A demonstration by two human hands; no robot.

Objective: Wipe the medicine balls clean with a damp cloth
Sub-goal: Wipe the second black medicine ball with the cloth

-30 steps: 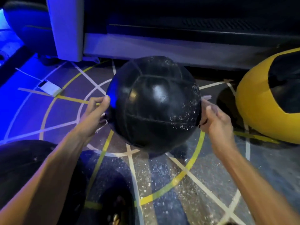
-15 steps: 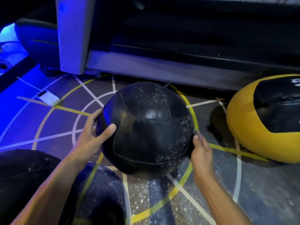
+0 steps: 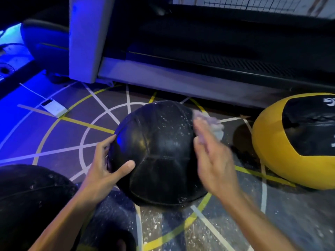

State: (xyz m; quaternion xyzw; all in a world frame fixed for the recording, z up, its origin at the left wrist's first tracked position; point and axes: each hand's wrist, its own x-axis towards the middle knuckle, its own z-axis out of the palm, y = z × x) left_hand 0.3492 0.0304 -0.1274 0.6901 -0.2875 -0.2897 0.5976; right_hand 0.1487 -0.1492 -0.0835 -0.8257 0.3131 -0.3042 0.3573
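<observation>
While a black medicine ball [image 3: 157, 153] sat on the marked gym floor [image 3: 290, 214] in the head view, the left hand [image 3: 107, 169] steadied its left side with spread fingers and thumb. The blurred right hand [image 3: 213, 156] pressed a pale cloth [image 3: 212, 125] against its upper right, fingers fairly straight. A yellow ball [image 3: 268, 147] lay well to the right

A black medicine ball [image 3: 155, 151], flecked with white specks, sits on the line-marked floor [image 3: 290, 214]. The left hand [image 3: 103, 171] braces its side, thumb spread across the leather; the blurred right hand [image 3: 213, 156] presses a pale cloth [image 3: 212, 124] against its upper right. A yellow-and-black medicine ball [image 3: 297, 140] rests nearby.
</observation>
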